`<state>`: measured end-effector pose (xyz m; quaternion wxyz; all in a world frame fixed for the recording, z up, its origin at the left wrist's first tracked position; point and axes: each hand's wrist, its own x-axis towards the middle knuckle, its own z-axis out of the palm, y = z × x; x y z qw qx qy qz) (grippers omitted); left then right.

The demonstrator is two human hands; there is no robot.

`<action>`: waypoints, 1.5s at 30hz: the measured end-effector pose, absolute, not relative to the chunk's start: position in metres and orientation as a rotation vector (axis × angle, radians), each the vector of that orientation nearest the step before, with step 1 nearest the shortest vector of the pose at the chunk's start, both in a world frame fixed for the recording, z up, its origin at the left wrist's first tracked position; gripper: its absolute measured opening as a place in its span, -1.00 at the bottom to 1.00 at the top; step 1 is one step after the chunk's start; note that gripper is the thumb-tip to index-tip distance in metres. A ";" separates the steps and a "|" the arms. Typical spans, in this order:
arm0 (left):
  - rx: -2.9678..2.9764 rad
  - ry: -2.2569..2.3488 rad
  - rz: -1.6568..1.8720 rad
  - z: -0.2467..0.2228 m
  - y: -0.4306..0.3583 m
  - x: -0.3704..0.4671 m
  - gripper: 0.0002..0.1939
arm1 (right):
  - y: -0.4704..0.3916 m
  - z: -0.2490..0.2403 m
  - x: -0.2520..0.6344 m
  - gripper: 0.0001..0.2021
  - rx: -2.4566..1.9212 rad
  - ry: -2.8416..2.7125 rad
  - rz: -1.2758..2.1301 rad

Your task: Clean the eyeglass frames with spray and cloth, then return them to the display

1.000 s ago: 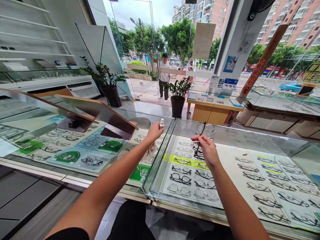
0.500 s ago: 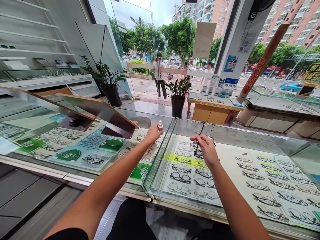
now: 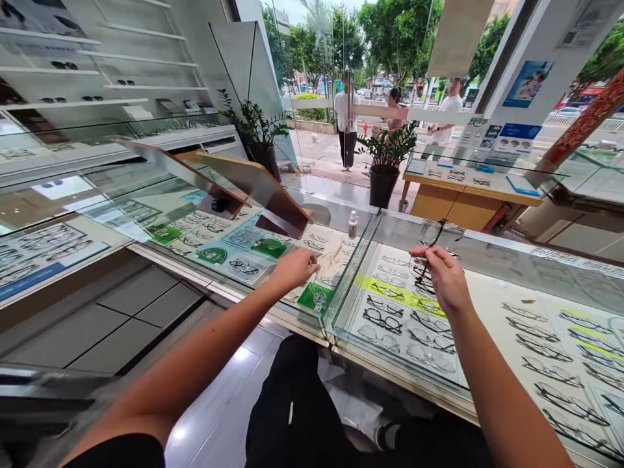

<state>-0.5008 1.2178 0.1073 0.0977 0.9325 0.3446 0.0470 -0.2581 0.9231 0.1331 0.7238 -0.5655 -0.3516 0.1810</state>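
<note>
Probably light and fragile, the glasses suit holding by the frame; the right hand pinches them, the left hand curls beside soft cloth, grip unclear.

1 btl, 1 cloth

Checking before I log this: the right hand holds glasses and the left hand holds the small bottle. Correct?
No: the left hand does not hold the small bottle; the head view shows it standing on the glass counter. The right hand does hold glasses.
</note>
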 end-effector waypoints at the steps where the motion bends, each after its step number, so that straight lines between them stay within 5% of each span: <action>1: 2.744 1.028 0.195 0.108 1.216 -0.498 -0.76 | 0.923 0.133 -0.259 -0.78 -1.251 -0.782 0.398; 7: 2.686 1.130 0.214 0.113 1.218 -0.448 -0.50 | 0.925 0.133 -0.262 -0.78 -1.260 -0.808 0.401; 20: 2.598 1.144 0.360 0.113 1.242 -0.413 -0.85 | 0.923 0.139 -0.266 -0.71 -1.315 -0.833 0.430; 27: 2.357 0.988 0.550 0.153 1.251 -0.440 -0.69 | 0.922 0.141 -0.271 -0.73 -1.299 -0.876 0.421; 35: 1.777 0.565 0.628 0.196 1.191 -0.410 -0.58 | 0.919 0.149 -0.280 -0.70 -1.307 -0.944 0.442; 45: 1.454 0.153 0.525 0.187 1.101 -0.360 -0.47 | 0.923 0.150 -0.275 -0.69 -1.277 -0.880 0.460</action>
